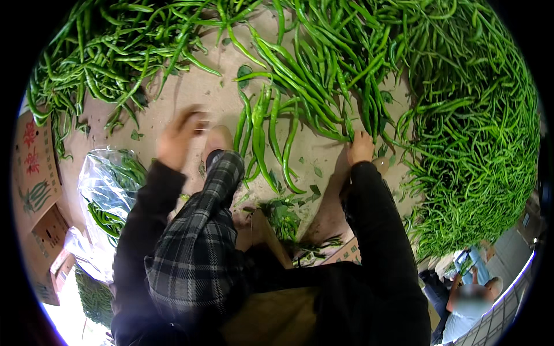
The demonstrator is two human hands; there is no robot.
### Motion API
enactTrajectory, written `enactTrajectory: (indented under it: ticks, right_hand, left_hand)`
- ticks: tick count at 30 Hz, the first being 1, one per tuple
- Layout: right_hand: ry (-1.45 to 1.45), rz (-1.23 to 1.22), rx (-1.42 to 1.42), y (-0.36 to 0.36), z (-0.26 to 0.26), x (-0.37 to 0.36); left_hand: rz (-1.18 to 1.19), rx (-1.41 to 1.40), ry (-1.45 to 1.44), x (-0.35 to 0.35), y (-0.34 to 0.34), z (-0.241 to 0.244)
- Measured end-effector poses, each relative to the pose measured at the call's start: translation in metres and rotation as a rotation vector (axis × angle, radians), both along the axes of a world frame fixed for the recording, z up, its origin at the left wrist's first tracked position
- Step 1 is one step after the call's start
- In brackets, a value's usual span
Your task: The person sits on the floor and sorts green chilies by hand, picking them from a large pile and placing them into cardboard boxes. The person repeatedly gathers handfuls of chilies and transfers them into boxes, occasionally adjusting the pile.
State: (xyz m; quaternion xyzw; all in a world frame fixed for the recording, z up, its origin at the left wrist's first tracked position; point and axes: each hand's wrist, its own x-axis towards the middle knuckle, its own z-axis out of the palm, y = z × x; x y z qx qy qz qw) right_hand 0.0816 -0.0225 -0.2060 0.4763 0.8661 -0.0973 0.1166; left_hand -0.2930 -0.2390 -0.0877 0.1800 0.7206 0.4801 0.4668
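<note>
Long green chili peppers (298, 86) lie scattered on a tan sheet that covers the floor. My right hand (362, 147) reaches down at the lower ends of some of these peppers, its fingertips against them; the fingers are partly hidden, so the hold is unclear. Blurred by motion, my left hand (179, 138) is over the bare sheet, beside my shoe (219, 139), with the fingers bent and no pepper visible in it. Between my hands, several loose peppers (259, 129) point towards me.
A large pepper heap (467, 173) fills the right side, another pile (108, 56) the upper left. A clear plastic bag (108, 186) with peppers and printed cardboard boxes (37, 168) stand at left. Leaf scraps (283, 216) lie near my knees. Other people (467, 298) are at lower right.
</note>
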Motion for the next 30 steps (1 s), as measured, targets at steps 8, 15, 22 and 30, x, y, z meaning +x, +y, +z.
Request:
enactTrajectory:
  ticks: [8,15,22,30]
  right_hand:
    - [0.553,0.079,-0.439,-0.071,0.091,-0.108]
    - [0.405,0.039,0.050,-0.008,0.028,-0.134]
    - [0.326,0.050,-0.430,0.002,0.109,-0.139]
    - [0.548,-0.008,-0.938,0.043,0.126,-0.186]
  left_hand:
    - [-0.429,0.116,-0.590,0.133,0.064,-0.050]
    - [0.188,-0.039,-1.006,0.079,0.062,-0.032]
    - [0.022,-0.040,-0.674,0.067,0.062,-0.006]
    - [-0.515,0.054,0.094,0.063,0.074,0.013]
